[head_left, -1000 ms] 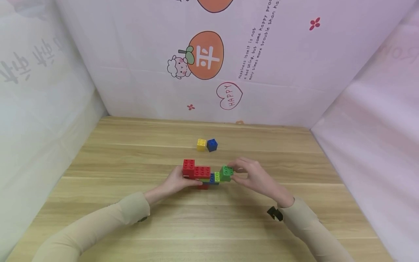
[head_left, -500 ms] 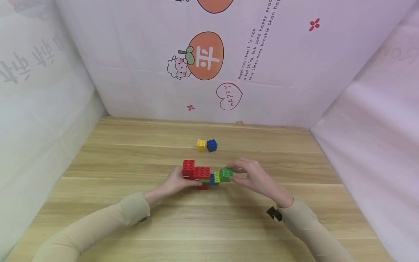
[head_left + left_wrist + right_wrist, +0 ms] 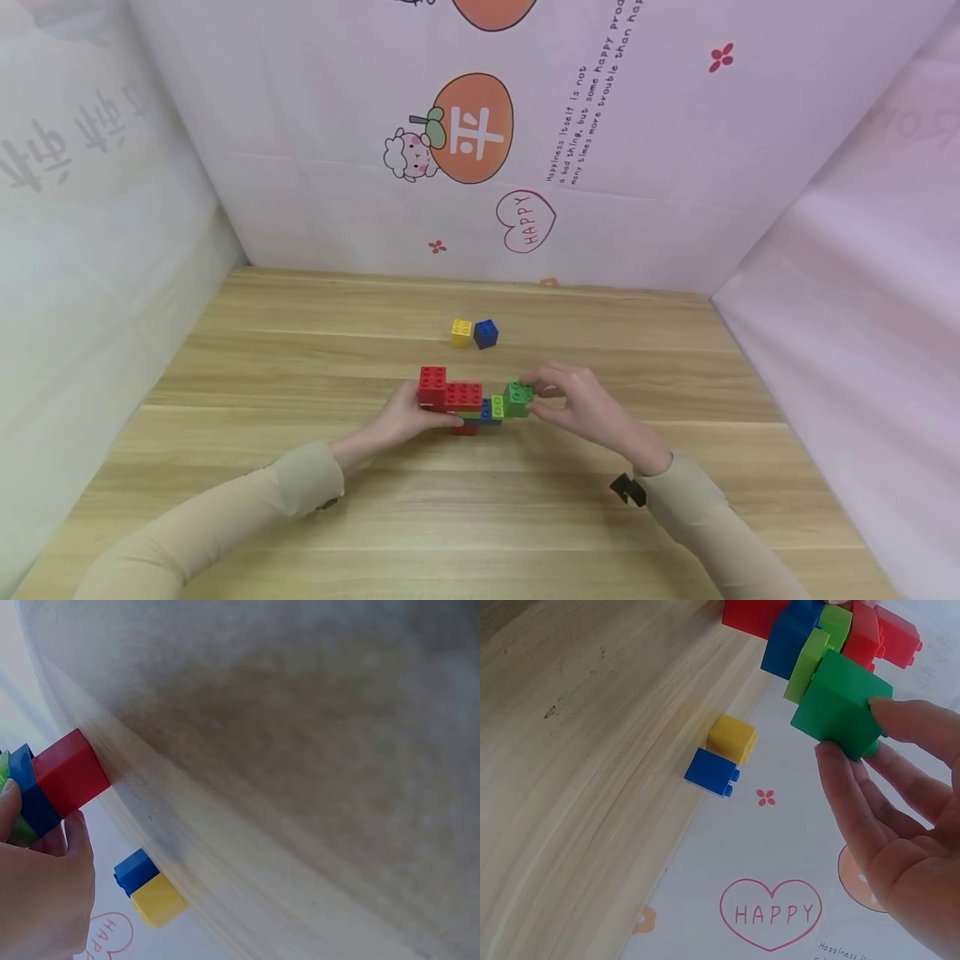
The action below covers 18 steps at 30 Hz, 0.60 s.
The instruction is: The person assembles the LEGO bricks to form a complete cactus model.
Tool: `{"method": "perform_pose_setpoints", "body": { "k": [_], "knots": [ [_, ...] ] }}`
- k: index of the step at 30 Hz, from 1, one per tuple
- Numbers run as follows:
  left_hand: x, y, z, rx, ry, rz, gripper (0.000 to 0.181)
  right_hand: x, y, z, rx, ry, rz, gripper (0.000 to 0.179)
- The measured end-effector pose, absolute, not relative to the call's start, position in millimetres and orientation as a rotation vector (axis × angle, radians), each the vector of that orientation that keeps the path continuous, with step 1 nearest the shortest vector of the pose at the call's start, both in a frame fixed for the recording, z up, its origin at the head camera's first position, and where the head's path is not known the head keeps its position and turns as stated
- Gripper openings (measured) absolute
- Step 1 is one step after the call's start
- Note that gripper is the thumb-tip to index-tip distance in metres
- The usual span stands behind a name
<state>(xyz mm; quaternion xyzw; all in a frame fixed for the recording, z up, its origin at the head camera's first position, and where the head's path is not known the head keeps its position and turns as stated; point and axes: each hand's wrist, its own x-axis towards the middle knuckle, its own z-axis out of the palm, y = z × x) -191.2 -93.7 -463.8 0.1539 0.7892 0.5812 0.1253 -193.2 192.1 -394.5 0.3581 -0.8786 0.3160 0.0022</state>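
My left hand point(image 3: 397, 417) grips the left end of a toy brick assembly point(image 3: 463, 393), its thumb along the near side. The assembly has red bricks on top, blue and lime green ones in the middle, and a red brick point(image 3: 73, 771) at the bottom. At its right end sits a green brick point(image 3: 844, 703), overlapping the lime green brick point(image 3: 808, 666) in the right wrist view. My right hand point(image 3: 581, 406) pinches this green brick between thumb and fingers. Part of the assembly's left side is hidden behind the left hand.
Beyond the assembly, a small yellow brick point(image 3: 461, 333) and a small blue brick point(image 3: 486, 333) stand side by side on the wooden table point(image 3: 315, 333). White printed cloth point(image 3: 337, 167) walls the table at the back and both sides.
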Motion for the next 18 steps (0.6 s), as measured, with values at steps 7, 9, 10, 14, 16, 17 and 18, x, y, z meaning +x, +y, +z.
{"method": "perform_pose_setpoints", "body": {
  "k": [7,9,10,14,16,17,18],
  "knots": [
    [-191.1,-94.2,-464.3,0.456,2.291,1.701,0.055,-192.7,192.3,-395.1,1.123,-2.748,0.981,0.032],
    [-191.0,-94.7,-464.7,0.462,2.294,1.702,0.054,-192.7,192.2,-394.9,1.126,-2.745,0.977,0.032],
    [-191.0,-94.9,-465.0,0.466,2.297,1.701,0.054,-192.9,192.1,-394.8,1.131,-2.741,0.975,0.032],
    [-191.3,-94.6,-465.4,0.468,2.293,1.708,0.054,-193.9,191.5,-394.6,1.151,-2.733,0.956,0.032],
    [-191.7,-94.1,-465.4,0.464,2.290,1.710,0.054,-194.1,191.1,-394.2,1.155,-2.734,0.943,0.032],
    [-191.9,-93.9,-465.2,0.462,2.288,1.710,0.055,-194.2,190.8,-394.0,1.155,-2.736,0.937,0.032],
    [-191.9,-93.8,-464.8,0.462,2.286,1.711,0.055,-194.1,190.7,-393.5,1.150,-2.740,0.931,0.032]
  ]
}}
